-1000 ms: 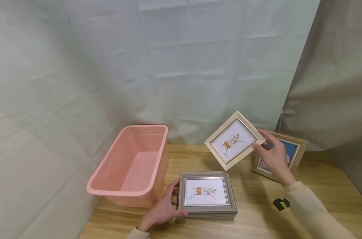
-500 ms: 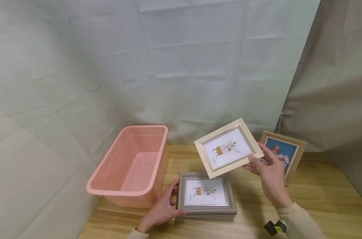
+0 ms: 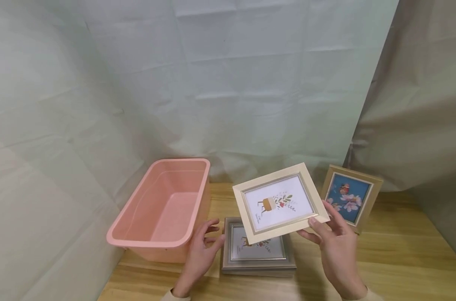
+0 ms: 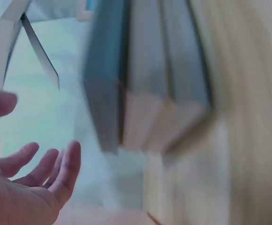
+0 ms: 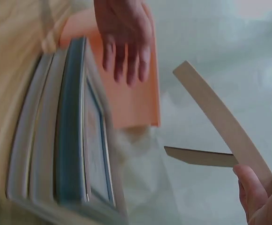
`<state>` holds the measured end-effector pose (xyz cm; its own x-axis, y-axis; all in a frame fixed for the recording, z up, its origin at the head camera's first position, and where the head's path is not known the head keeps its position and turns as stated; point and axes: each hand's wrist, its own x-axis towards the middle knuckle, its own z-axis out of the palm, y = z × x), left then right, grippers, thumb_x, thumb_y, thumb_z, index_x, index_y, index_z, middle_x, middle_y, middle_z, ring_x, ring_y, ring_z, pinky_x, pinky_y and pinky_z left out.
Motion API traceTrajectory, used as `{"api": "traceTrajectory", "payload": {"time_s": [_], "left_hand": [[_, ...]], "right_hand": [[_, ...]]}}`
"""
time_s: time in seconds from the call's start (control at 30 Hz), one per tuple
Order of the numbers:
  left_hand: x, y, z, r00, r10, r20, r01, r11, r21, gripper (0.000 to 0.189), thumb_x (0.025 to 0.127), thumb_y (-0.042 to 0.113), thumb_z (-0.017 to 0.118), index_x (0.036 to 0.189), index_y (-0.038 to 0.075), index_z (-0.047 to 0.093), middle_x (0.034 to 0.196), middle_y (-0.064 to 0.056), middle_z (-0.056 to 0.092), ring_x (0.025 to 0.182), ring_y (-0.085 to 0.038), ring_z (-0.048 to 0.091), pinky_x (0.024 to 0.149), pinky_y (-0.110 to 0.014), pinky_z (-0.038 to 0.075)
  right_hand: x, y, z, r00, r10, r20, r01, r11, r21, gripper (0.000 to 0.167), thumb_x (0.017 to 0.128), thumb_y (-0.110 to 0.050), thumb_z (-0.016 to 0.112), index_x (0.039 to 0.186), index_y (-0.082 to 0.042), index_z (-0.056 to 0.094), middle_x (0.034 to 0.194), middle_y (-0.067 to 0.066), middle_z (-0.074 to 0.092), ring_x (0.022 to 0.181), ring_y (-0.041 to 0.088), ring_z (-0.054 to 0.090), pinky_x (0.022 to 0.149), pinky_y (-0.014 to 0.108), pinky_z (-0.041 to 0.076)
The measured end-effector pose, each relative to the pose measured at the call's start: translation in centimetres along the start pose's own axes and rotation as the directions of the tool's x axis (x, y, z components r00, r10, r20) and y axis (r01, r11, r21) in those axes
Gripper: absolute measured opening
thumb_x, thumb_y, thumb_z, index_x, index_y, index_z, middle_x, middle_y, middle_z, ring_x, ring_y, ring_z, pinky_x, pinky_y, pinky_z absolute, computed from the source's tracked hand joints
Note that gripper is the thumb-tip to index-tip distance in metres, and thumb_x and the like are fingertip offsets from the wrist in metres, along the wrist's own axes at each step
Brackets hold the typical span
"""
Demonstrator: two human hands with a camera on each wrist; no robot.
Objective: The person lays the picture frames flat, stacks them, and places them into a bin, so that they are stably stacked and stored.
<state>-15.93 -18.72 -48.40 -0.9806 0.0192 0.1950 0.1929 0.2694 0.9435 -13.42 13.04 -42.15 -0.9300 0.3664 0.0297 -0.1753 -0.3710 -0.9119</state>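
Beyond the left hand and to its left sits a pink tub (image 3: 156, 243), its near right corner just beside that hand's fingers. The left hand (image 3: 199, 261) is held with fingers and thumb apart and loosely bent, gripping nothing; the left wrist view shows a gap between it and the stack. Just right of the left hand a stack of picture frames (image 3: 258, 266) lies flat on the wooden table (image 3: 401, 263), a grey-brown frame on top. Over that stack, between the hands, a cream picture frame (image 3: 242, 203) is held tilted, its plant print facing up toward the head camera and its support leg (image 5: 199, 157) sticking out behind. The right hand (image 3: 338, 246) pinches its near right corner, thumb on the front, fingers beneath. Beyond the right hand, slightly to its right, a tan frame (image 3: 371, 198) with a blue flower picture stands leaning back on the table. Pale cloth (image 3: 243, 92) hangs behind everything.
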Motion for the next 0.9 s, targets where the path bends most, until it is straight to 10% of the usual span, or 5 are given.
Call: {"api": "traceTrajectory", "payload": {"time_s": [0.1, 0.27, 0.33, 0.53, 0.9], "left_hand": [[0.2, 1.2, 0.3, 0.994, -0.021, 0.105, 0.051, 0.955, -0.293, 0.048, 0.108, 0.008, 0.062, 0.15, -0.012, 0.051, 0.144, -0.023, 0.063, 0.122, -0.013, 0.069, 0.096, -0.026, 0.064], [0.7, 2.8, 0.4, 0.933, 0.003, 0.36, 0.25, 0.713, -0.655, 0.06, 0.115, 0.029, 0.038, 0.163, -0.007, 0.031, 0.146, 0.003, 0.062, 0.136, -0.012, 0.063, 0.115, -0.032, 0.055], [0.9, 3.0, 0.4, 0.909, 0.034, 0.416, 0.286, 0.675, -0.68, 0.054, 0.116, 0.036, 0.034, 0.162, 0.007, 0.038, 0.147, 0.01, 0.061, 0.141, -0.008, 0.058, 0.121, -0.029, 0.049], [0.9, 2.9, 0.6, 0.878, -0.005, 0.478, 0.37, 0.64, -0.673, 0.041, 0.113, 0.039, 0.027, 0.138, 0.035, 0.06, 0.139, 0.017, 0.064, 0.133, -0.001, 0.056, 0.118, -0.026, 0.045], [1.1, 2.6, 0.8, 0.924, -0.006, 0.382, 0.291, 0.657, -0.695, 0.037, 0.111, 0.024, 0.036, 0.142, 0.027, 0.057, 0.134, 0.014, 0.069, 0.131, -0.004, 0.059, 0.116, -0.026, 0.046]], "right_hand": [[-1.2, 0.3, 0.2, 1.0, 0.029, -0.011, -0.029, 1.0, -0.003, 0.062, 0.098, 0.014, 0.068, 0.154, -0.008, 0.056, 0.115, 0.003, 0.073, 0.096, 0.016, 0.082, 0.074, 0.039, 0.07], [-2.6, 0.9, 0.4, 0.999, 0.05, 0.012, -0.05, 0.999, -0.008, 0.059, 0.099, 0.012, 0.068, 0.152, -0.012, 0.06, 0.117, 0.001, 0.075, 0.096, 0.017, 0.082, 0.074, 0.042, 0.07], [-3.0, 1.2, 0.5, 0.998, 0.047, 0.028, -0.047, 0.999, 0.0, 0.058, 0.099, 0.013, 0.067, 0.151, -0.012, 0.061, 0.116, 0.002, 0.075, 0.094, 0.019, 0.083, 0.073, 0.043, 0.07], [-3.8, 1.8, 0.8, 0.995, 0.076, 0.058, -0.076, 0.997, -0.006, 0.056, 0.1, 0.011, 0.068, 0.149, -0.016, 0.065, 0.119, -0.001, 0.076, 0.094, 0.02, 0.082, 0.072, 0.044, 0.07], [-3.6, 2.0, 0.9, 0.996, 0.073, 0.053, -0.073, 0.997, -0.009, 0.057, 0.1, 0.01, 0.068, 0.15, -0.016, 0.064, 0.12, -0.001, 0.076, 0.093, 0.019, 0.083, 0.072, 0.043, 0.07]]}}
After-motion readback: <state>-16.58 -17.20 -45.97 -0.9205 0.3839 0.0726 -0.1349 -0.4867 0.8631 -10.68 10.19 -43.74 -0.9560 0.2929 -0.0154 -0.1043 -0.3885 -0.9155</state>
